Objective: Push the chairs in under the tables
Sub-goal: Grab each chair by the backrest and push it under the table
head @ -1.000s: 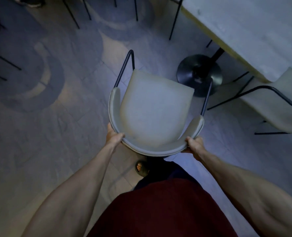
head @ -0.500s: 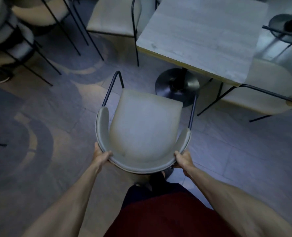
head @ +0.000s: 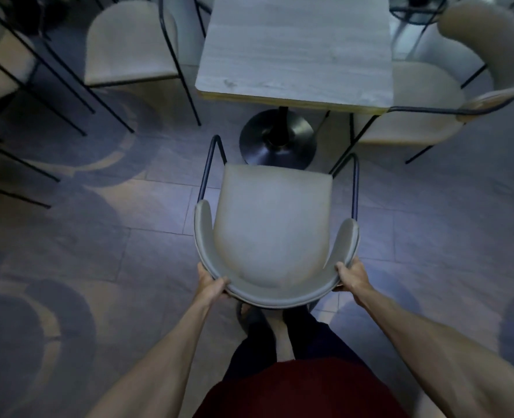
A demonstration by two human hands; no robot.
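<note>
At frame centre the chair faces the table (its far end cut off at the top edge), seat not yet under it. The left hand and right hand clasp the curved backrest; most fingers are hidden behind it.

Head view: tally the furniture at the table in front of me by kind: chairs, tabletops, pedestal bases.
Chairs: 3 (held chair, left chair, right chair)
Tabletops: 1 (tabletop)
Pedestal bases: 1 (pedestal base)
Total: 5
The left hand and right hand each have a grip on the held chair's backrest. Cut-off furniture at the frame edges is not counted.
</note>
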